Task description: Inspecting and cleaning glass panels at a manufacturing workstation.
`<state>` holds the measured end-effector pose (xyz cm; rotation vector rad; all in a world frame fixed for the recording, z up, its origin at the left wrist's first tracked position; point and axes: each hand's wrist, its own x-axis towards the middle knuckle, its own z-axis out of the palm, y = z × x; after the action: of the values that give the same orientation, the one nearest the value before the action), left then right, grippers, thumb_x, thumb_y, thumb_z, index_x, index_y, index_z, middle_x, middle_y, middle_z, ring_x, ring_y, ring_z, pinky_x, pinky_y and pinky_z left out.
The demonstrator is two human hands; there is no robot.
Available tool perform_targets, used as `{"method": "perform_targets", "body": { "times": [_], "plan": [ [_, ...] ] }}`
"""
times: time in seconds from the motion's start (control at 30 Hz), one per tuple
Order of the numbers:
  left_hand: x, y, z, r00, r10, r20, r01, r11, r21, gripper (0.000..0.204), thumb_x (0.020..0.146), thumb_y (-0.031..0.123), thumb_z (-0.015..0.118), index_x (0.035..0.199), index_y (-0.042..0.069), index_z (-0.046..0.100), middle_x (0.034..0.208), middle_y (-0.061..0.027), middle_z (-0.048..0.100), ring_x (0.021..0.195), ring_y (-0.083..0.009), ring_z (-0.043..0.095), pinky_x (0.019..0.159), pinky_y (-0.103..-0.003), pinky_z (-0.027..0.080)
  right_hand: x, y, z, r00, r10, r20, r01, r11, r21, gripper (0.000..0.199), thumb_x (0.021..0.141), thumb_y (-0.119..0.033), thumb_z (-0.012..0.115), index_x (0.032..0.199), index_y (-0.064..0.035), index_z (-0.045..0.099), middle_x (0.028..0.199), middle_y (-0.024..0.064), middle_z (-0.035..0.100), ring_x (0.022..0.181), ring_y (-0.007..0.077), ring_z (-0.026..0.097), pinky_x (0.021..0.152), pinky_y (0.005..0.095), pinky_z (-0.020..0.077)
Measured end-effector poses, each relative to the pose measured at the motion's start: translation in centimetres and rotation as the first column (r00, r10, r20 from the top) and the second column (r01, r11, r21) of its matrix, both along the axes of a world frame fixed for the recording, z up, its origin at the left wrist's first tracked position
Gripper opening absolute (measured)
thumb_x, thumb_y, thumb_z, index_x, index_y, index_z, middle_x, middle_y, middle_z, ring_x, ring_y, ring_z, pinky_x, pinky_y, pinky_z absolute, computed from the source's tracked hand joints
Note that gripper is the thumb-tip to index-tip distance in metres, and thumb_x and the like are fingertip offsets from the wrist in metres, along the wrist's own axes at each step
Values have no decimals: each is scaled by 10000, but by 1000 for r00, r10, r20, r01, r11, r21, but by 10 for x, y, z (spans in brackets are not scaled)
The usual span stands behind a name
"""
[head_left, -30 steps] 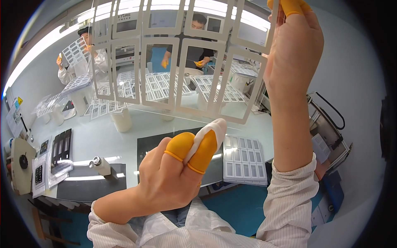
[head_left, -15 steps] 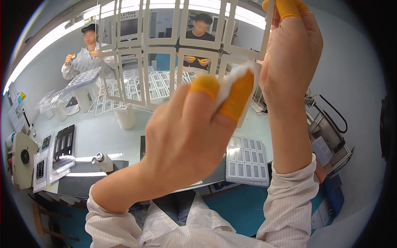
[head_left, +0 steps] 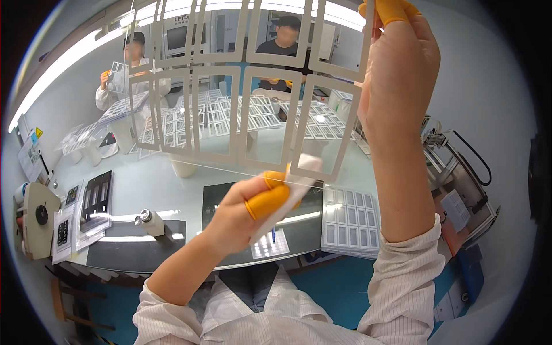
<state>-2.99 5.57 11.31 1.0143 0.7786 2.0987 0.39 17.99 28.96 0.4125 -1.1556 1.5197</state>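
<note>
Wiping a clear sheet held up overhead.
Right hand pinches its upper edge; left hand clamps what looks like a white cloth against its lower edge.

Right hand is raised high, arm upright from a white striped sleeve, fingers pinched together at the top with an orange fingertip cover showing. Left hand sits lower at centre, forearm angling up from the bottom, orange-covered fingertips curled closed in a pinch.
</note>
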Motion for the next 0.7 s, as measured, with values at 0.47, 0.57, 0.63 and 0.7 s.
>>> {"method": "perform_targets", "body": {
  "times": [0.47, 0.57, 0.63, 0.7],
  "plan": [
    [-48, 40, 23, 907, -349, -235, 417, 819, 395, 319, 849, 123, 526, 1159, 48, 511, 1082, -129, 552, 934, -191, 573, 784, -314, 485, -11, -8, -13, 995, 38, -88, -32, 998, 62, 86, 870, -100, 517, 833, -24, 536, 640, -33, 439, 549, 26, 349, 498, 161, 268],
    [-25, 31, -6, 952, -291, -96, 306, 896, 321, 276, 849, 76, 515, 1120, 31, 543, 1075, -129, 561, 936, -200, 579, 810, -310, 480, -12, 0, -14, 990, 22, -138, -3, 991, 131, 84, 869, -93, 521, 832, -19, 536, 645, -41, 435, 554, 20, 342, 500, 161, 260],
    [-12, 25, -29, 997, -51, -50, 56, 995, 87, 323, 829, 197, 553, 1104, 29, 531, 922, -119, 534, 739, -198, 492, 607, -299, 388, -13, 1, -15, 986, -11, -167, 37, 988, 152, 84, 871, -92, 520, 832, -19, 537, 645, -44, 433, 556, 19, 339, 501, 163, 258],
    [-7, 22, -38, 998, -58, -19, 60, 995, 77, 337, 836, 185, 551, 1135, 31, 524, 940, -114, 534, 749, -191, 493, 635, -305, 383, -14, 1, -16, 981, 83, -175, -53, 984, 169, 82, 871, -88, 513, 835, -21, 543, 655, -41, 436, 561, 21, 339, 505, 165, 259]
  ]
}}
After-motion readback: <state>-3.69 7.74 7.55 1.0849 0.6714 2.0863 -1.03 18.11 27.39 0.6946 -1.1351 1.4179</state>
